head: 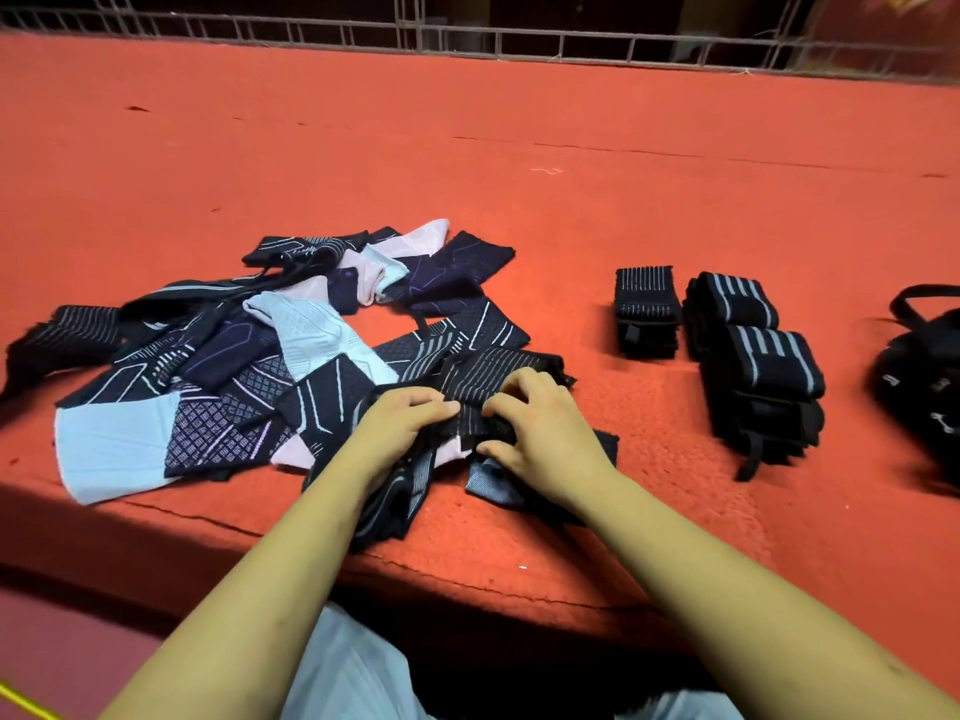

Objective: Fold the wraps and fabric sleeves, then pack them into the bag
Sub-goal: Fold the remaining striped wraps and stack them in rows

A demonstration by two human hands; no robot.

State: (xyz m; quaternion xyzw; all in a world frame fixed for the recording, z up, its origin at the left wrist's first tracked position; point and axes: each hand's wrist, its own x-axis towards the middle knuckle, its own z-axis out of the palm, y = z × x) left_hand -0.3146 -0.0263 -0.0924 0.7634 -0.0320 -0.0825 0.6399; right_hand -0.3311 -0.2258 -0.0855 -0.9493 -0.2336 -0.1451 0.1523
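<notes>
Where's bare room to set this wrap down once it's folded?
Bare red surface lies between the loose pile and the small folded stack, in front of that stack, and widely behind everything up to the railing. Crowded: the pile around the left hand and right hand holding the wrap, and the narrow gap between rolled wraps and bag.

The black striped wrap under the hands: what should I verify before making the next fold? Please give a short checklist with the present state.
1. Both hands hold the wrap: left hand and right hand grip the black striped wrap. Ok.
2. Wrap lies apart from other items: it rests on the pile of sleeves. Not ok.
3. Wrap's loose end is found: fingers cover it. Cannot tell.
4. Place for the finished wrap: red surface shows beside the folded wraps. Ok.
5. Bag is open: cut off at the right edge. Cannot tell.
</notes>
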